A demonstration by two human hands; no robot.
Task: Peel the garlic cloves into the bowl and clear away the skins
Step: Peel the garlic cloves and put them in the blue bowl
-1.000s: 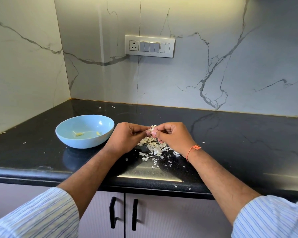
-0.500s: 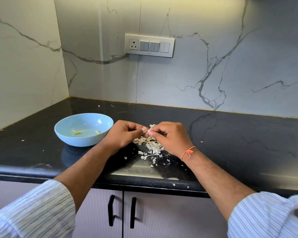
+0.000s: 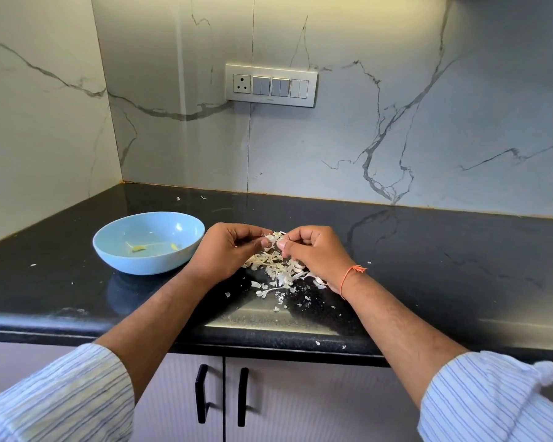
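My left hand (image 3: 229, 250) and my right hand (image 3: 313, 252) meet over the black counter, and both pinch a small garlic clove (image 3: 272, 240) between their fingertips. The clove is mostly hidden by the fingers. Below the hands lies a heap of white garlic skins (image 3: 276, 269). A light blue bowl (image 3: 115, 250) stands just left of my left hand, with two small yellowish peeled pieces (image 3: 138, 248) in it.
The counter's front edge (image 3: 268, 342) runs below the skins, with loose flakes near it. Marble walls close the back and the left side. A switch panel (image 3: 271, 85) is on the back wall. Cabinet doors with black handles (image 3: 201, 393) are under the counter.
Both hands stay together on the clove above the skins, with only small finger movements. The bowl has not moved.
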